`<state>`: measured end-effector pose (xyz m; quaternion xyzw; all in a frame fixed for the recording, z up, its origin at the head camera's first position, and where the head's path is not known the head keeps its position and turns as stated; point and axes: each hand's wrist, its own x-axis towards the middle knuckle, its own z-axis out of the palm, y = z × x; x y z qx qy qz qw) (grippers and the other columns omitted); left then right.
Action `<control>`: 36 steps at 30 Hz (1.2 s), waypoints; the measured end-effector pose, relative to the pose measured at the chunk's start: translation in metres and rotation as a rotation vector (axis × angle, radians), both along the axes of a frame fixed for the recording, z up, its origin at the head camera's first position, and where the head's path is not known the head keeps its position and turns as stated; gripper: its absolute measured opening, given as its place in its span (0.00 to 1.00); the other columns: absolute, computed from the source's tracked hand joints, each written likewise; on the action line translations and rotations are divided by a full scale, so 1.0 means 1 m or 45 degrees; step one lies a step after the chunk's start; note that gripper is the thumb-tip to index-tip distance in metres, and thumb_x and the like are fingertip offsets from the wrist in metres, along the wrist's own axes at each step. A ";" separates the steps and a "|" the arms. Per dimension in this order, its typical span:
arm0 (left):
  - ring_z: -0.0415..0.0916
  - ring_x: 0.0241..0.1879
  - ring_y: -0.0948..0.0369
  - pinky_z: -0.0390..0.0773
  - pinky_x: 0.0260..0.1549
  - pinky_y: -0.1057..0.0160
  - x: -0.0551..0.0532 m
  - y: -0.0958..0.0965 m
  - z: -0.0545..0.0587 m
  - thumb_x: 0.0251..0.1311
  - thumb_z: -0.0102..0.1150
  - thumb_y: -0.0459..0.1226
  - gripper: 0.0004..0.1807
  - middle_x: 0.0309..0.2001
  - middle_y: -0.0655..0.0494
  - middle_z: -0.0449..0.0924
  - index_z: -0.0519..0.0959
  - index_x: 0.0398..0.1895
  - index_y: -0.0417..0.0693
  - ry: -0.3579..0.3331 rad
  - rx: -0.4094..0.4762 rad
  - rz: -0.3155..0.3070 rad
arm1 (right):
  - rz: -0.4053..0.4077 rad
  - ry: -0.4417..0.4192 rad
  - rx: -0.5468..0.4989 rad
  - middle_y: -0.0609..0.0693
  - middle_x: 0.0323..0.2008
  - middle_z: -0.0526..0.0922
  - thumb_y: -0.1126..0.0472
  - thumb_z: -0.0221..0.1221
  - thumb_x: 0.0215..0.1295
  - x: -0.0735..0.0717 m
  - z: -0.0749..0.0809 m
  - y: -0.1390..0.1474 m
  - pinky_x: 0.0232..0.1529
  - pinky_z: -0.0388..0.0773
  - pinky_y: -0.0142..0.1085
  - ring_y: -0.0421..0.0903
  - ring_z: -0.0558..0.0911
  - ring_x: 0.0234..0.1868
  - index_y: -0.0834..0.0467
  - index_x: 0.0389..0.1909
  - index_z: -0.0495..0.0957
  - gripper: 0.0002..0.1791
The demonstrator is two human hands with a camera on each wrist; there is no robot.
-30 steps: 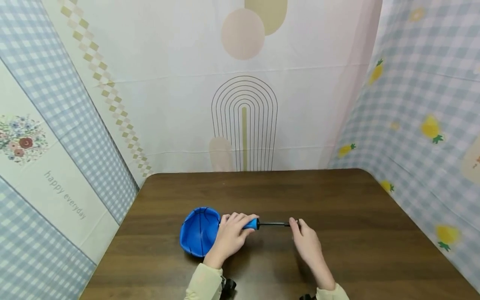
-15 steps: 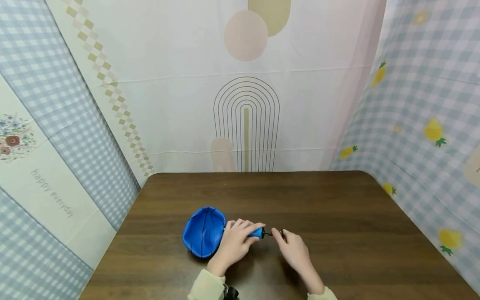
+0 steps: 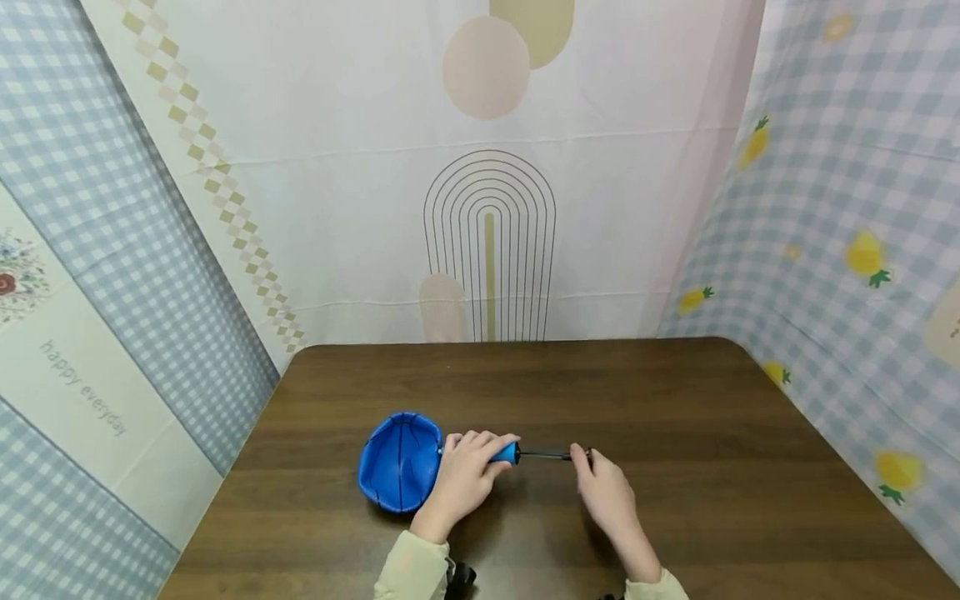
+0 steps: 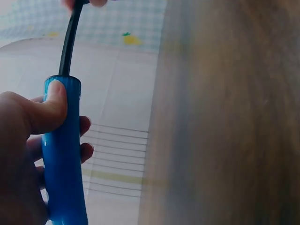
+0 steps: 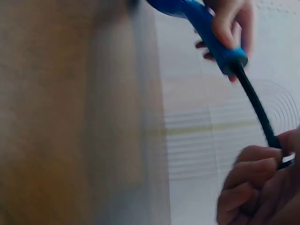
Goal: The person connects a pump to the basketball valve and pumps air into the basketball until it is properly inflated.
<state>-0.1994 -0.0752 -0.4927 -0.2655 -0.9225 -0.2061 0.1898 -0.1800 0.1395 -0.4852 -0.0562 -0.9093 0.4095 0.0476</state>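
A sunken blue ball (image 3: 399,467) with black seam lines lies on the wooden table at left of centre, its upper side caved in like a bowl. To its right, the left hand (image 3: 461,479) grips the blue barrel of a hand pump (image 4: 64,154), thumb along it near the collar. The pump's other end points at the ball's right edge, mostly covered by the hand. A black rod (image 5: 255,105) reaches out of the barrel toward the right. The right hand (image 3: 609,492) holds the handle at the rod's far end, fingers curled round it.
The brown table (image 3: 675,400) ends at the back against a patterned white cloth (image 3: 360,208). Checked cloths hang at the left and right sides. A black wrist device (image 3: 459,577) sits at the left sleeve.
The right hand first moved left, pushing the rod nearly all into the barrel. It has since drawn back right, and the rod shows long again. The left hand keeps its grip.
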 end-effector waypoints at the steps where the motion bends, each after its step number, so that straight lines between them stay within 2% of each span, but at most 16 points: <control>1: 0.76 0.45 0.61 0.69 0.49 0.51 0.001 0.002 -0.001 0.63 0.59 0.45 0.20 0.44 0.62 0.83 0.77 0.59 0.62 0.011 -0.018 0.001 | 0.010 -0.015 0.021 0.47 0.15 0.67 0.44 0.43 0.75 0.000 -0.003 -0.004 0.22 0.62 0.35 0.43 0.68 0.19 0.57 0.21 0.67 0.26; 3: 0.76 0.44 0.61 0.68 0.48 0.51 0.002 0.006 -0.003 0.62 0.59 0.45 0.20 0.43 0.62 0.83 0.78 0.58 0.61 0.021 -0.042 -0.009 | 0.043 -0.042 0.063 0.47 0.16 0.64 0.44 0.42 0.75 0.001 -0.008 -0.014 0.21 0.61 0.35 0.44 0.67 0.19 0.56 0.20 0.66 0.26; 8: 0.76 0.45 0.63 0.67 0.50 0.52 0.007 0.010 -0.006 0.63 0.58 0.46 0.20 0.45 0.65 0.83 0.78 0.58 0.63 -0.032 -0.033 -0.051 | 0.139 -0.078 0.082 0.47 0.15 0.63 0.42 0.43 0.74 0.001 -0.013 -0.026 0.19 0.58 0.34 0.43 0.63 0.17 0.55 0.18 0.66 0.27; 13: 0.75 0.45 0.64 0.67 0.53 0.53 0.005 0.001 -0.002 0.64 0.55 0.49 0.20 0.45 0.67 0.83 0.75 0.60 0.68 -0.090 0.007 -0.056 | 0.227 -0.133 0.063 0.48 0.14 0.69 0.36 0.46 0.71 -0.005 0.001 -0.005 0.20 0.62 0.34 0.42 0.68 0.17 0.57 0.19 0.71 0.31; 16: 0.75 0.45 0.64 0.66 0.53 0.52 0.003 -0.004 0.001 0.64 0.55 0.48 0.21 0.45 0.66 0.82 0.75 0.61 0.68 -0.104 0.049 -0.020 | 0.203 -0.182 0.018 0.47 0.11 0.70 0.35 0.45 0.70 -0.007 0.012 0.012 0.21 0.65 0.35 0.43 0.70 0.15 0.57 0.18 0.72 0.33; 18: 0.75 0.45 0.64 0.66 0.53 0.51 0.002 -0.004 0.002 0.63 0.56 0.47 0.21 0.45 0.65 0.82 0.75 0.61 0.68 -0.097 0.074 0.003 | 0.165 -0.187 0.010 0.47 0.08 0.66 0.35 0.44 0.71 -0.008 0.015 0.018 0.19 0.62 0.34 0.43 0.66 0.13 0.55 0.14 0.67 0.33; 22: 0.75 0.44 0.63 0.66 0.50 0.52 0.002 0.006 -0.002 0.63 0.58 0.46 0.20 0.43 0.65 0.83 0.76 0.59 0.67 -0.023 0.070 0.020 | 0.113 -0.138 0.142 0.46 0.11 0.63 0.39 0.42 0.73 -0.006 0.014 0.011 0.18 0.58 0.34 0.43 0.63 0.14 0.53 0.11 0.63 0.32; 26: 0.75 0.43 0.63 0.66 0.47 0.54 0.006 0.017 -0.009 0.63 0.57 0.47 0.19 0.42 0.65 0.83 0.77 0.58 0.65 0.012 0.021 -0.012 | 0.149 -0.157 0.227 0.46 0.13 0.65 0.39 0.42 0.73 -0.001 0.005 -0.004 0.17 0.59 0.33 0.43 0.65 0.14 0.53 0.12 0.65 0.32; 29: 0.75 0.43 0.63 0.66 0.48 0.54 0.008 0.015 -0.010 0.63 0.57 0.47 0.20 0.42 0.65 0.83 0.78 0.58 0.64 -0.024 -0.007 -0.064 | 0.202 -0.212 0.189 0.45 0.09 0.66 0.37 0.43 0.72 0.003 -0.002 -0.010 0.15 0.59 0.33 0.42 0.66 0.11 0.54 0.10 0.67 0.34; 32: 0.76 0.45 0.64 0.66 0.51 0.54 0.007 0.007 -0.004 0.64 0.57 0.48 0.20 0.44 0.66 0.83 0.77 0.59 0.66 -0.103 -0.014 -0.105 | 0.250 -0.234 0.132 0.45 0.06 0.68 0.35 0.44 0.71 0.005 -0.002 -0.009 0.14 0.60 0.32 0.42 0.68 0.10 0.54 0.09 0.68 0.36; 36: 0.76 0.47 0.64 0.66 0.53 0.54 0.003 -0.006 0.004 0.64 0.56 0.49 0.21 0.46 0.67 0.83 0.75 0.61 0.71 -0.169 0.009 -0.100 | 0.230 -0.215 0.099 0.46 0.08 0.69 0.31 0.44 0.69 0.002 0.006 0.000 0.17 0.62 0.33 0.42 0.69 0.12 0.54 0.12 0.68 0.35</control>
